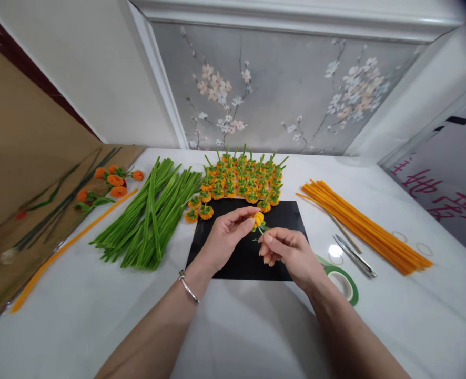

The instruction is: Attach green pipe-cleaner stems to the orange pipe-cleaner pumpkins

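Between thumb and fingers, my left hand (233,231) pinches a small yellow-orange pipe-cleaner flower (259,218). My right hand (284,250) is closed just below the flower, its thumb and forefinger pinching the thin green stem (261,230) or a strip of green tape there; which of the two I cannot tell. Both hands are over a black mat (236,263). Right of my right wrist lies a roll of green floral tape (353,292), with a strip running from it toward that hand. Several finished orange-and-green pipe-cleaner pieces (241,181) stand in rows beyond the mat.
Green pipe cleaners (146,221) lie heaped on the left, beside a single orange pipe cleaner (59,252) and several orange flowers (117,180). On the right are a bundle of orange pipe cleaners (367,226) and metal snips (355,257). A painted panel (280,84) rises behind the table.
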{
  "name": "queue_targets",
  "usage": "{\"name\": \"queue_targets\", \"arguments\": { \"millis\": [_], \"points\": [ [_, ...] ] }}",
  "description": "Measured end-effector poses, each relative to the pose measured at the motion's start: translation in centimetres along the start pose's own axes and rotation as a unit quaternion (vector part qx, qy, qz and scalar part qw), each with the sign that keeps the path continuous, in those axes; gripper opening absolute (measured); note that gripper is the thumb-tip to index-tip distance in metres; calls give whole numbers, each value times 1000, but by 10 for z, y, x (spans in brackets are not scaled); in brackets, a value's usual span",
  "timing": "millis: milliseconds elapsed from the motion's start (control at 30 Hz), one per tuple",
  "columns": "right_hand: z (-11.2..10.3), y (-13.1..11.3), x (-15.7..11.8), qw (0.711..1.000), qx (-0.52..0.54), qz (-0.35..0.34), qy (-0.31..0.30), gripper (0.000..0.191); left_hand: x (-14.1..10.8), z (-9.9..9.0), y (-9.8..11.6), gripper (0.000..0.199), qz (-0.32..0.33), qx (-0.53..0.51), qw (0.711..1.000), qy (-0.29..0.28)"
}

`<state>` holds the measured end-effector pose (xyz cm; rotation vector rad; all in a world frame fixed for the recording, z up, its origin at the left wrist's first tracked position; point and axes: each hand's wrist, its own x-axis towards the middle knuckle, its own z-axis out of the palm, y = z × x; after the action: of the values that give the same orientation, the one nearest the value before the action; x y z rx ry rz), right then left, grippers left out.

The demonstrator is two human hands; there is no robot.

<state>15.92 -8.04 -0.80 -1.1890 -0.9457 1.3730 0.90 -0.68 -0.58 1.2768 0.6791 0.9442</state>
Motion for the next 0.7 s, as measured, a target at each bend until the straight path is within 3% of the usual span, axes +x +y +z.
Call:
{"name": "queue_targets", "arguments": {
  "millis": [300, 533, 700],
  "points": [
    [4, 2, 0, 985, -138, -83, 61, 26, -3, 7, 1, 26, 2, -4, 999, -34],
    [0, 0, 0, 999, -11, -50, -11, 24, -4, 5, 0, 25, -21, -40, 997, -61],
    [-2, -1, -1, 990, 116, 5, -82, 21, -5, 5, 1, 26, -44, -89, 993, -67]
  ]
}}
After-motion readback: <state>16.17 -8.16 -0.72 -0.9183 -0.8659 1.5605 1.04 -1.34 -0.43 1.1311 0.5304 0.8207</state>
